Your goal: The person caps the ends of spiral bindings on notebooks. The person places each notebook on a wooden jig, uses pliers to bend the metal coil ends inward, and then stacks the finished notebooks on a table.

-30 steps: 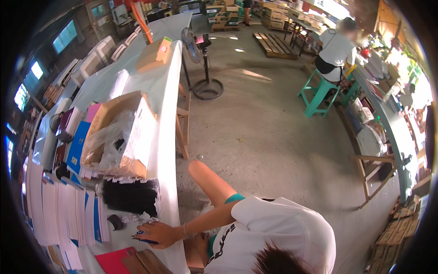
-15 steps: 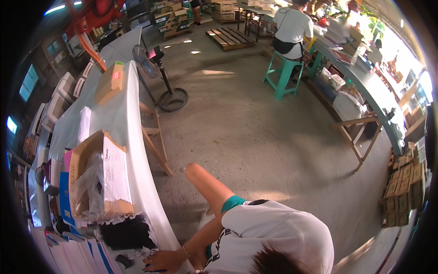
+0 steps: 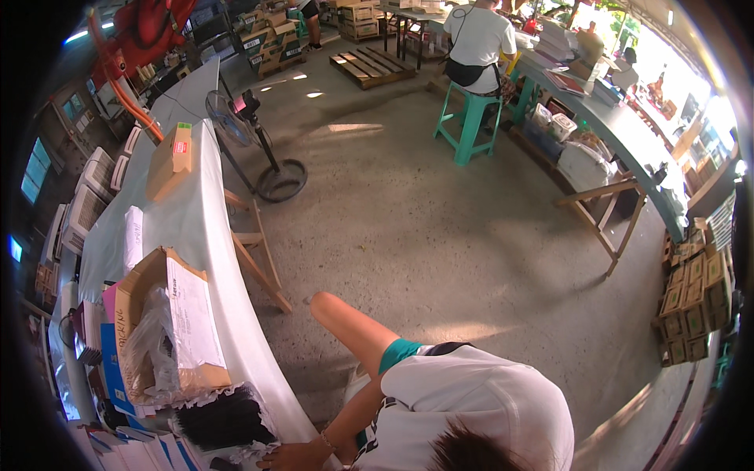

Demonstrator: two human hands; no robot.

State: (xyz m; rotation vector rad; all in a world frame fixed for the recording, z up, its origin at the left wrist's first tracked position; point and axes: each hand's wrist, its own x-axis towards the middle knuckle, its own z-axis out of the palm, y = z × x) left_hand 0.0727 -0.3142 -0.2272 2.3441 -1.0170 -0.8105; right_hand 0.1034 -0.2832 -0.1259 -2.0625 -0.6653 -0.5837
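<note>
My right hand (image 3: 292,457) reaches down to the table at the lower left, a bracelet on its wrist. It lies at the edge of crumpled white paper around a black, rough-textured pile (image 3: 225,420). The fingers look stretched out, though the lower edge of the picture cuts them off. Just beyond the pile stands an open cardboard box (image 3: 141,268) with clear plastic inside and a white printed sheet (image 3: 192,314) on its flap. Beside the pile are upright white and blue books (image 3: 149,455). My left hand is outside the picture.
A long white-covered table (image 3: 206,212) runs along the left, carrying a closed carton (image 3: 170,165). Next to it stands a black pedestal fan (image 3: 280,180). A person in white (image 3: 477,43) sits on a green stool (image 3: 466,125) at the right-hand table (image 3: 601,118). Bundled brown cartons (image 3: 695,306) stand far right.
The whole view has shifted, so the table's things sit lower in the picture. More of my right hand is cut off by the lower edge, and it stays beside the black pile.
</note>
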